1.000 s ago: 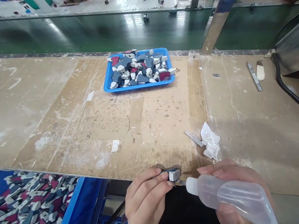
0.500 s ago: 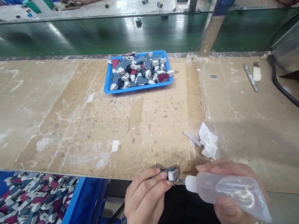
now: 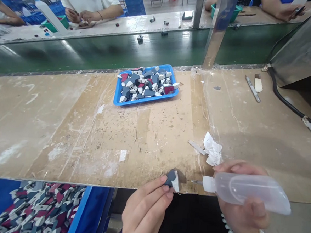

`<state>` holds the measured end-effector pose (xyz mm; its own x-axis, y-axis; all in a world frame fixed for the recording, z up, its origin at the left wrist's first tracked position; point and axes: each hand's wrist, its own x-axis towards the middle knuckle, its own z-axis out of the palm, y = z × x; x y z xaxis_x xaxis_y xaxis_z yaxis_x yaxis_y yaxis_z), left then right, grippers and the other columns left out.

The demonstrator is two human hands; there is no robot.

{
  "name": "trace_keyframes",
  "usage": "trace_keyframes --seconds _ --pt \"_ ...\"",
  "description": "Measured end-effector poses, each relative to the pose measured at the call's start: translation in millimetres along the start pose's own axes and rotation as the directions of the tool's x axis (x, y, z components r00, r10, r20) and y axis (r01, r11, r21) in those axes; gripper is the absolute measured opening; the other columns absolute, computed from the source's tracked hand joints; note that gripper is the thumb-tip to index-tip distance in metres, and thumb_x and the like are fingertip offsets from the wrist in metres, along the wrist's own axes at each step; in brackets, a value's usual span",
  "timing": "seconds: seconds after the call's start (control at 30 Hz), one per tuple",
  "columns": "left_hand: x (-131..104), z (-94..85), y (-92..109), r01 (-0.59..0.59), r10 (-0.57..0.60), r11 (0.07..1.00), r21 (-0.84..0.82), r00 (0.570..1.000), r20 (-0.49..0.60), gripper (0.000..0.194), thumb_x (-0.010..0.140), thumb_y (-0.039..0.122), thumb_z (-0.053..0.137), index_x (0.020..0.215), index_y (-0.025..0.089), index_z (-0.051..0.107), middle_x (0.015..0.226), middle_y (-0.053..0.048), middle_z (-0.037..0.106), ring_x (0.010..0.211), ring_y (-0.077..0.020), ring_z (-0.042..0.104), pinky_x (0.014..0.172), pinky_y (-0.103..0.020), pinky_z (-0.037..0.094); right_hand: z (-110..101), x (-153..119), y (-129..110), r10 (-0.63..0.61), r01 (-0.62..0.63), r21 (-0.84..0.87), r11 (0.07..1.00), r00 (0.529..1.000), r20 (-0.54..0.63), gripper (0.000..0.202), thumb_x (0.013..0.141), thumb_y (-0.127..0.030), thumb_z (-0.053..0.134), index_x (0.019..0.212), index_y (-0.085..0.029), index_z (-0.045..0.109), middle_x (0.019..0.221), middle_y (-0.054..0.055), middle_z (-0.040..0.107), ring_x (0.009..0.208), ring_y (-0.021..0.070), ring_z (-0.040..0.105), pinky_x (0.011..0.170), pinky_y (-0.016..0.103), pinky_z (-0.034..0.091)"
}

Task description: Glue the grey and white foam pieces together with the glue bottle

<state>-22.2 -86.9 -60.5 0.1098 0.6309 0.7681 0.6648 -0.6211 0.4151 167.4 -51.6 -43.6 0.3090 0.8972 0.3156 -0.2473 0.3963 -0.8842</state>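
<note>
At the worktop's (image 3: 154, 137) near edge, left hand (image 3: 145, 210) pinches a small piece (image 3: 172, 178); right hand (image 3: 241, 207) grips squeeze bottle (image 3: 246, 192), nozzle just beside it; gluing step, needing steady aim.

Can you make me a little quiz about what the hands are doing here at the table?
1. True or false: the left hand pinches a small grey and white piece in its fingers.
2. What does the right hand hold? A) a clear squeeze bottle B) a hammer C) a cup
3. Fill in: the blue tray on the worktable is full of small ____.

Key:
1. True.
2. A, the clear squeeze bottle, its thin nozzle pointing at the piece but not touching it.
3. Pieces, grey, white and red.
</note>
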Motion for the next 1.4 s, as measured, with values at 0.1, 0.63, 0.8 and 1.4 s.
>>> trace_keyframes --seconds 0.1,0.63,0.8,1.4 --pt "6 -8.6 -8 -0.074 0.077 0.997 -0.021 0.987 0.144 0.02 0.087 -0.006 0.069 0.099 0.011 0.073 0.101 -0.007 0.077 0.104 -0.0251 0.075 0.097 -0.039 0.062 2 2 2 0.021 -0.02 0.024 0.999 0.999 -0.029 0.023 0.09 -0.046 0.073 0.102 -0.027 0.069 0.088 0.004 0.065 0.082 0.022 0.064 0.067 0.034 0.056" --pt "75 -21.3 -19 -0.285 0.228 0.958 0.024 0.812 0.537 0.015 0.103 0.01 0.055 0.11 0.009 0.069 0.111 -0.009 0.077 0.096 -0.0229 0.075 0.084 -0.04 0.066 0 2 5 -0.019 0.039 -0.224 0.974 0.996 0.093 0.022 0.092 -0.042 0.072 0.103 -0.024 0.065 0.093 0.006 0.069 0.087 0.0255 0.069 0.073 0.039 0.057" --pt "77 -20.7 -25 -0.378 0.301 0.925 0.028 0.777 0.553 0.016 0.104 0.009 0.051 0.11 0.006 0.066 0.111 -0.012 0.077 0.104 -0.0225 0.075 0.091 -0.037 0.065 2 2 4 -0.022 0.05 -0.224 0.973 0.992 0.125 0.025 0.088 -0.041 0.077 0.104 -0.025 0.066 0.093 0.007 0.072 0.088 0.026 0.072 0.07 0.037 0.062" --pt "80 -22.0 -35 0.065 -0.025 0.997 -0.046 0.805 0.593 0.014 0.103 0.017 0.057 0.106 0.017 0.071 0.099 -0.005 0.08 0.083 -0.0165 0.077 0.071 -0.02 0.059 5 4 2 -0.108 0.204 -0.303 0.931 0.946 0.306 0.033 0.088 -0.045 0.079 0.11 -0.025 0.065 0.1 0.002 0.077 0.089 0.0196 0.076 0.071 0.026 0.065"
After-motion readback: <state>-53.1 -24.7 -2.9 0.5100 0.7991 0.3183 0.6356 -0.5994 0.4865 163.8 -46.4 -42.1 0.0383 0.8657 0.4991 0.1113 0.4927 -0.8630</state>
